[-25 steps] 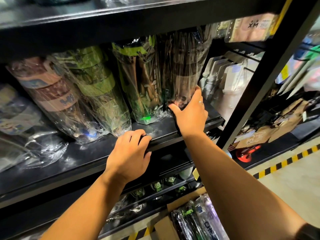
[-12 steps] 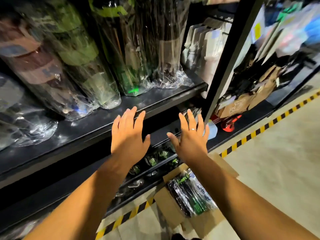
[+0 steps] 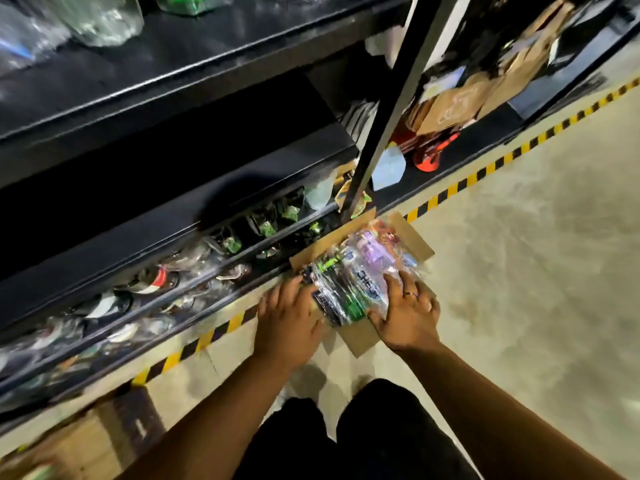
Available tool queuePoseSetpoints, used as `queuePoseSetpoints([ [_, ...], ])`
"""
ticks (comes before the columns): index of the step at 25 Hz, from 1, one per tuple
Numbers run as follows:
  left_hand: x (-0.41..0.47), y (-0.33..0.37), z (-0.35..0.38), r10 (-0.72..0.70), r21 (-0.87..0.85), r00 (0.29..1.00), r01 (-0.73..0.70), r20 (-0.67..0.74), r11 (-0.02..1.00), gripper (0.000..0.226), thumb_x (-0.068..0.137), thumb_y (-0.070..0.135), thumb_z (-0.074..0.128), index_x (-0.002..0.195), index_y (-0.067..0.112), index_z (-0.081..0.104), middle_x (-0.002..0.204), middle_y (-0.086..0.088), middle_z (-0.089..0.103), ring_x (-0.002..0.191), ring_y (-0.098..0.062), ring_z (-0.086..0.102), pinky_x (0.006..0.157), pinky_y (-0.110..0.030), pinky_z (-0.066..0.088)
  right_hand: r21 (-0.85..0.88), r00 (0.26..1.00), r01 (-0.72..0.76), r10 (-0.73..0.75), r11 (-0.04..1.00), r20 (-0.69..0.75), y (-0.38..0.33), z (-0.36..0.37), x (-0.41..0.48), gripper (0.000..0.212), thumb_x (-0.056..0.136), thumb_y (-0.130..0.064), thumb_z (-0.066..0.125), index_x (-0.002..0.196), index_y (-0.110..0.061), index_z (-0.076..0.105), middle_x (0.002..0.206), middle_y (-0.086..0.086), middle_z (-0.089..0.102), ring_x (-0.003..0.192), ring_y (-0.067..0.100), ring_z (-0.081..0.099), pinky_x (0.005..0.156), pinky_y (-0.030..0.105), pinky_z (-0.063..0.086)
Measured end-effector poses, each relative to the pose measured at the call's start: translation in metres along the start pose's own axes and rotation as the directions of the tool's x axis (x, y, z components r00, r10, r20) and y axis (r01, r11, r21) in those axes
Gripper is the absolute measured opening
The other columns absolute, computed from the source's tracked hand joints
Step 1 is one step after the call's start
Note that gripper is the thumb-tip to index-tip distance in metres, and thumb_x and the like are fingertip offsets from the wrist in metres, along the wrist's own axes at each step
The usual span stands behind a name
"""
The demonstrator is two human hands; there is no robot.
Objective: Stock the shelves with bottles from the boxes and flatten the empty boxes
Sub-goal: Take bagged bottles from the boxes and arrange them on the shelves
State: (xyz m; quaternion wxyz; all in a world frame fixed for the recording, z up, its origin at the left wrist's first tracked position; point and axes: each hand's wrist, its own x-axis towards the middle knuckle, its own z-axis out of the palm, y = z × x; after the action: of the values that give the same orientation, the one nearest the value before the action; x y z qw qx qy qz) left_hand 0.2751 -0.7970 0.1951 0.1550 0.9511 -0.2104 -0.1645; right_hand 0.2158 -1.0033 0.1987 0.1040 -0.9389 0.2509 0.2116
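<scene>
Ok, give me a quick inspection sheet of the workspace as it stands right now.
Surface: concrete floor, hazard tape along the rack's foot.
Job's things: open cardboard box on the floor, wrapped bottles inside; more on the shelves.
Clutter: second box at lower left.
Hands: left hand against the bottles' left side, grip unclear; right hand grips their near end.
Cables: nothing seen.
Surroundings: paper bags in the next bay.

1. Both my bare forearms reach forward and down, side by side.
2. My left hand (image 3: 291,323) lies palm down, fingers fairly straight against the wrapped bottles (image 3: 346,282).
3. My right hand (image 3: 407,318) curls over them, thumb at their near end.
</scene>
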Motion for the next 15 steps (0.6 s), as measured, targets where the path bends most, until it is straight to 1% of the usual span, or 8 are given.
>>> queuePoseSetpoints([
  [3,0.01,0.006,0.037,-0.084,-0.064,0.991,0.091,0.104,0.994,0.058,0.085,0.042,0.065,0.138,0.026,0.05,0.146,-0.001,0.044,0.134,-0.027,0.041,0.109,-0.042,0.032,0.001,0.993,-0.034,0.034,0.999,0.116,0.025,0.021,0.029,0.078,0.09,-0.06,0.051,0.155,-0.03,0.019,0.165,0.003,0.013,0.149,0.03,0.012,0.118,0.049,0.019],
  [5,0.033,0.011,0.075,-0.146,-0.13,0.981,0.163,0.131,0.978,0.06,0.083,0.043,0.066,0.138,0.024,0.05,0.141,-0.003,0.048,0.129,-0.028,0.045,0.107,-0.039,0.035,-0.024,0.989,-0.021,0.024,0.999,0.147,0.045,0.043,0.063,0.08,0.089,-0.058,0.055,0.155,-0.028,0.019,0.164,0.005,0.016,0.148,0.031,0.016,0.116,0.049,0.022],
  [7,0.059,0.016,0.113,-0.211,-0.209,0.961,0.247,0.177,0.946,0.064,0.082,0.049,0.059,0.138,0.021,0.049,0.136,-0.005,0.05,0.126,-0.029,0.047,0.105,-0.039,0.04,-0.031,0.987,0.004,0.001,1.0,0.158,0.064,0.066,0.104,0.084,0.088,-0.058,0.058,0.155,-0.025,0.019,0.162,0.008,0.019,0.146,0.034,0.022,0.114,0.05,0.028],
  [9,0.086,0.029,0.164,-0.313,-0.329,0.925,0.37,0.214,0.869,0.063,0.084,0.049,0.056,0.139,0.019,0.049,0.136,-0.009,0.049,0.125,-0.03,0.047,0.103,-0.041,0.041,-0.039,0.98,0.049,-0.04,0.998,0.196,0.088,0.1,0.155,0.087,0.087,-0.057,0.06,0.155,-0.022,0.019,0.16,0.011,0.021,0.142,0.037,0.028,0.111,0.051,0.031],
  [11,0.114,0.045,0.218,-0.433,-0.409,0.875,0.484,0.217,0.773,0.056,0.087,0.036,0.067,0.138,0.018,0.05,0.135,-0.012,0.051,0.123,-0.031,0.049,0.103,-0.04,0.042,-0.06,0.975,0.093,-0.079,0.994,0.208,0.111,0.135,0.209,0.091,0.084,-0.057,0.063,0.154,-0.019,0.019,0.157,0.015,0.024,0.139,0.04,0.031,0.109,0.05,0.032],
  [13,0.132,0.057,0.27,-0.539,-0.456,0.805,0.588,0.248,0.668,0.057,0.087,0.03,0.071,0.138,0.018,0.049,0.133,-0.012,0.053,0.122,-0.03,0.051,0.102,-0.038,0.043,-0.077,0.967,0.139,-0.118,0.987,0.225,0.126,0.167,0.258,0.097,0.082,-0.058,0.066,0.154,-0.016,0.017,0.155,0.017,0.026,0.138,0.041,0.032,0.108,0.05,0.034],
  [14,0.135,0.061,0.291,-0.558,-0.468,0.781,0.619,0.28,0.631,0.059,0.088,0.03,0.072,0.14,0.017,0.048,0.135,-0.012,0.052,0.122,-0.03,0.051,0.103,-0.037,0.042,-0.074,0.962,0.144,-0.122,0.987,0.243,0.131,0.181,0.276,0.101,0.081,-0.059,0.068,0.155,-0.015,0.014,0.155,0.018,0.026,0.137,0.042,0.032,0.107,0.05,0.035],
  [15,0.136,0.064,0.309,-0.556,-0.473,0.776,0.626,0.297,0.62,0.06,0.088,0.03,0.072,0.141,0.017,0.047,0.136,-0.012,0.051,0.123,-0.029,0.05,0.104,-0.036,0.041,-0.061,0.96,0.136,-0.116,0.989,0.256,0.134,0.194,0.292,0.106,0.079,-0.06,0.069,0.156,-0.015,0.01,0.155,0.018,0.026,0.137,0.042,0.033,0.107,0.051,0.035],
])
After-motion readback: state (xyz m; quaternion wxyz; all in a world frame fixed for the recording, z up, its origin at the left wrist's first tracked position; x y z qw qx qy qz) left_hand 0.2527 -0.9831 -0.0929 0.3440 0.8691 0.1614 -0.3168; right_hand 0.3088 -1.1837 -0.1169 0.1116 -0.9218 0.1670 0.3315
